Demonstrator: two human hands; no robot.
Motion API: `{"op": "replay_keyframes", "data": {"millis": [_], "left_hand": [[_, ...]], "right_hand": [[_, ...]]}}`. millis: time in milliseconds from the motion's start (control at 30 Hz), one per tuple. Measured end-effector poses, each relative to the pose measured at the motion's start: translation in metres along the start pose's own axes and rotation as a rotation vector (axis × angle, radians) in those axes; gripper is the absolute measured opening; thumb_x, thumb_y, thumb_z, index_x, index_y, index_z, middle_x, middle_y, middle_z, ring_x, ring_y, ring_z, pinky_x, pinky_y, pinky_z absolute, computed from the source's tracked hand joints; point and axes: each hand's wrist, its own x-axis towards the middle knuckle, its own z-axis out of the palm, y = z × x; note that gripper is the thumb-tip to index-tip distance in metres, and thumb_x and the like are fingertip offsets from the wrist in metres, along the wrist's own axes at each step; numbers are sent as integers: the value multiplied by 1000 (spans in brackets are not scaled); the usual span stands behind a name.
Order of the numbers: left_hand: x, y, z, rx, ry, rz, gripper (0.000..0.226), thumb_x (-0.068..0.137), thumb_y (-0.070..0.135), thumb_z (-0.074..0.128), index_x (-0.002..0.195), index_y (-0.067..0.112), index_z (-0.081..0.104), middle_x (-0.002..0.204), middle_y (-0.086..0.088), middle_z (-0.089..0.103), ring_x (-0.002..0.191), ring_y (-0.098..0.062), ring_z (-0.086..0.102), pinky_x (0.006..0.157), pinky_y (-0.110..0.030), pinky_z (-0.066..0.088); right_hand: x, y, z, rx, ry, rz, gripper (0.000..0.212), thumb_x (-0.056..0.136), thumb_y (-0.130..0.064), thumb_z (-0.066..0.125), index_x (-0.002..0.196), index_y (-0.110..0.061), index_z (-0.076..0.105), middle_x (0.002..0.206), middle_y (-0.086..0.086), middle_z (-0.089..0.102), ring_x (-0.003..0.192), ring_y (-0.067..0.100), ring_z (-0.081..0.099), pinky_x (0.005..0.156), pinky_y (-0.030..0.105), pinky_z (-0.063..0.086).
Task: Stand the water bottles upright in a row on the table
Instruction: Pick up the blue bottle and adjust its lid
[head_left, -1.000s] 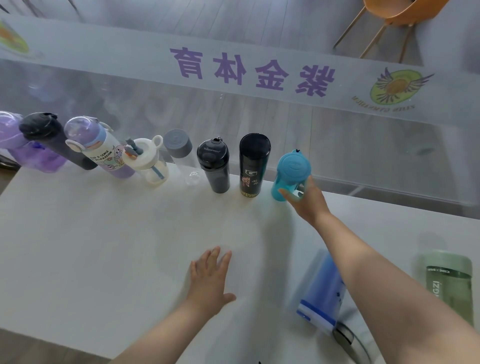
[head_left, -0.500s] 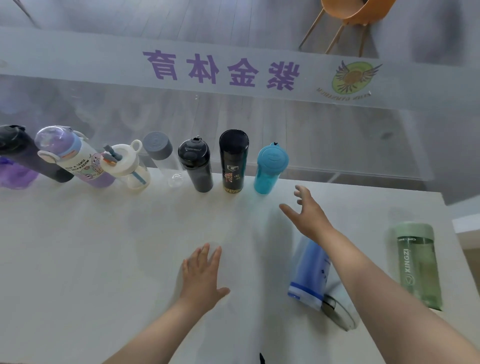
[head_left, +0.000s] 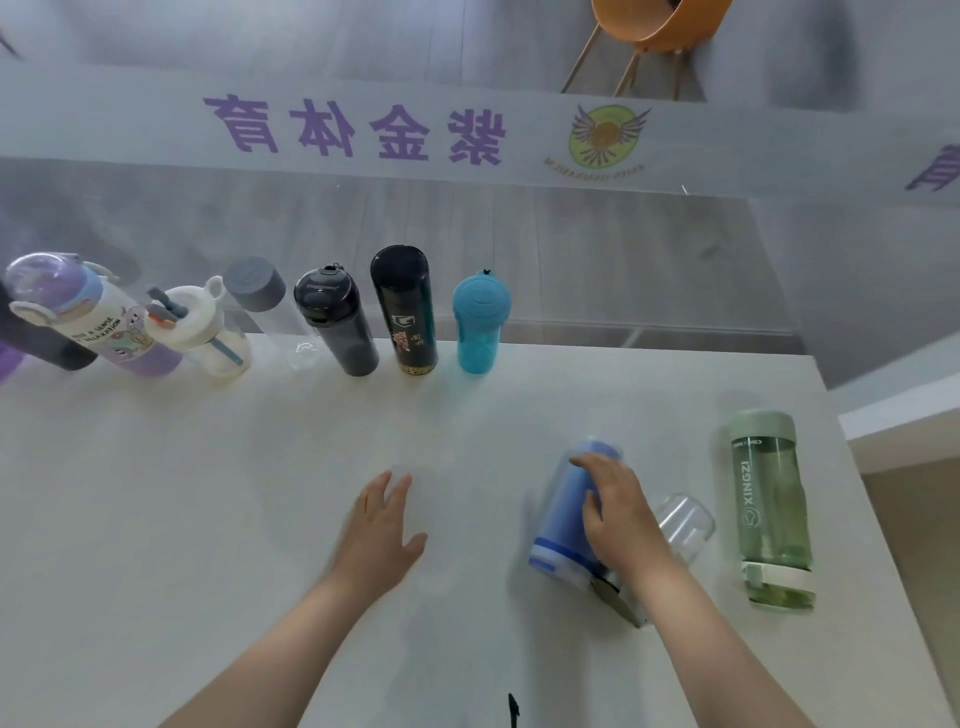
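Several bottles stand upright in a row along the table's far edge, ending on the right with a tall black bottle (head_left: 405, 312) and a teal bottle (head_left: 480, 327). A blue bottle (head_left: 557, 512) lies on its side at the near right. My right hand (head_left: 615, 512) lies over it with the fingers curled around its body. A green bottle (head_left: 770, 512) lies on its side further right. My left hand (head_left: 382, 535) rests flat on the white table (head_left: 208, 519), fingers apart, holding nothing.
A clear container (head_left: 687, 522) lies between the blue and green bottles, partly behind my right hand. The table's right edge runs just past the green bottle. Beyond the far edge are a glass partition with purple lettering (head_left: 358, 130) and an orange chair (head_left: 654, 26).
My right hand let go of the upright teal bottle, drew back toward me and closed over the lying blue bottle. My left hand stayed on the table. The view shifted right.
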Motion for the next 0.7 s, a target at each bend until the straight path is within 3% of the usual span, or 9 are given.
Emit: {"op": "replay_keyframes", "data": {"millis": [200, 300, 433, 533, 700], "left_hand": [[-12, 49, 18, -201, -56, 77, 73, 91, 34, 60, 151, 18, 21, 158, -3, 21, 146, -19, 19, 117, -27, 16], [-24, 80, 28, -372, -168, 96, 67, 89, 37, 64, 146, 24, 33, 145, 11, 38, 134, -8, 39, 111, -21, 28], [-36, 116, 44, -574, -229, 41, 53, 88, 39, 66, 136, 29, 45, 136, 8, 52, 119, -5, 52, 104, -22, 40], [-43, 135, 54, -702, -253, -15, 55, 88, 31, 67, 137, 26, 42, 129, 7, 55, 114, -5, 56, 102, -25, 44], [-52, 155, 64, -791, -167, -116, 58, 86, 27, 69, 135, 28, 38, 110, 26, 51, 95, 5, 62, 84, -15, 48]], "right_hand": [[-18, 22, -10, -250, -214, -157, 64, 76, 9, 49, 136, -14, 53, 153, 14, 34, 141, 35, 29, 111, 46, 34], [-20, 27, -20, -382, -331, -216, 76, 77, 0, 56, 147, -20, 36, 161, 7, 13, 147, 30, 13, 112, 42, 30], [-19, 31, -30, -462, -392, -260, 77, 84, -4, 53, 151, -26, 22, 163, 5, -1, 149, 27, 5, 110, 39, 28], [-17, 34, -31, -507, -421, -286, 77, 86, -9, 52, 152, -29, 17, 163, 4, -4, 149, 25, 3, 108, 37, 29], [-11, 33, -34, -596, -446, -349, 76, 90, -18, 53, 153, -28, 12, 163, 6, -5, 148, 27, 3, 106, 37, 32]]}}
